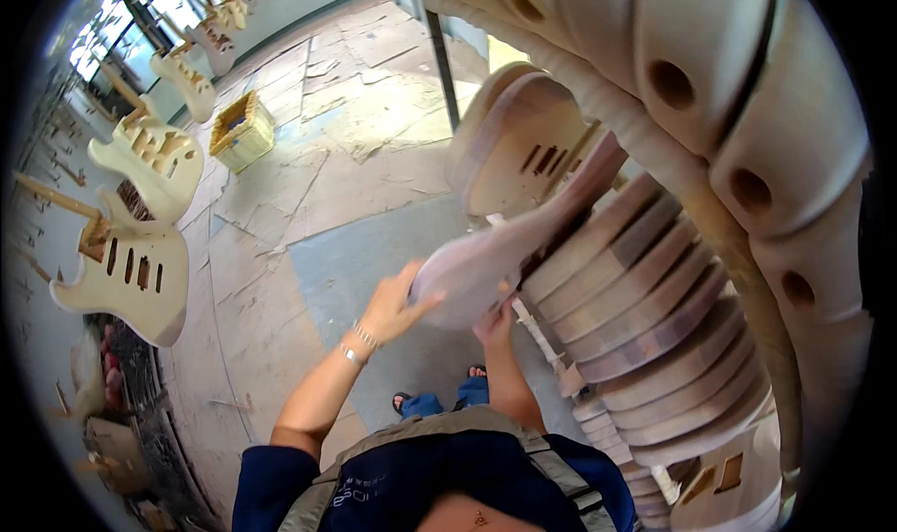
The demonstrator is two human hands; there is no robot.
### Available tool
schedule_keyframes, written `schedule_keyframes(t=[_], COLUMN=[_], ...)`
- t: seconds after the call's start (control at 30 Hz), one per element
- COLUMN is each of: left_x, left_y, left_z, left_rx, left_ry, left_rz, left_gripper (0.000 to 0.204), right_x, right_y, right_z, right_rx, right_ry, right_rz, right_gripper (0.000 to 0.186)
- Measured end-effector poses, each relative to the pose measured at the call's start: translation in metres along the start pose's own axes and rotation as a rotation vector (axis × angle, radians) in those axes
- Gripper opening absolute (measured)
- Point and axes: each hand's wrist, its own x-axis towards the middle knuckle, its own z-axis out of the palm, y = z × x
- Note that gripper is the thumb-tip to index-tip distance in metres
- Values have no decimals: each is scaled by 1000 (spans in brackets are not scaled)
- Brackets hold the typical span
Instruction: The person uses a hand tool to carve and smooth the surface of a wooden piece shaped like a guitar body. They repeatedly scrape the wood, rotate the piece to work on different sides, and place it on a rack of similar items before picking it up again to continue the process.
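In the head view, the floor is laid with worn, creased, pale brown sheets, with one blue-grey patch near the person's feet. Windows shine at the upper left. One yellowish crate stands well apart from the person, and one dark post rises near the rack's far end.

Two hands hold one pale guitar body, tilted and blurred, in front of the person, its far end up beside the racked bodies. The left hand grips its left edge, thumb over the face; the right hand pinches its near edge, though its fingers are blurred. Two bands circle the left wrist.

At least four hanging bodies line the left side; farther ones blur. The racked bodies overlap too much to count exactly. Above them, three large round holes show in pale pieces.
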Motion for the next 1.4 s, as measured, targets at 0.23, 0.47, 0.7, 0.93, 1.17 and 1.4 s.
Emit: schedule_keyframes(t=[0.23,0.47,0.7,0.93,1.17,1.4], left_x=[-190,-189,-225,-337,-424,-480], left_y=[-112,-41,-31,-10,-10,15], left_z=[12,-82,-128,-119,-140,-226], left_rx=[-612,-964,-1096,-611,-157,-53], left_ry=[91,114,607,1132,1551,1628], left_rz=[-438,-298,249,-38,-111,94], left_gripper=[62,90,73,57,73,74], right_x=[-25,-47,-22,-112,-308,-269], right_y=[5,30,99,224,385,441], right_z=[-41,-3,72,326,535,543], right_rx=[-345,-680,-1110,-1735,-1192,-1172], right_ry=[-26,-236,-721,-1334,-1609,-1684], right_rz=[216,402,572,-552,-1138,-1216], right_gripper=[62,61,58,72,79,77])
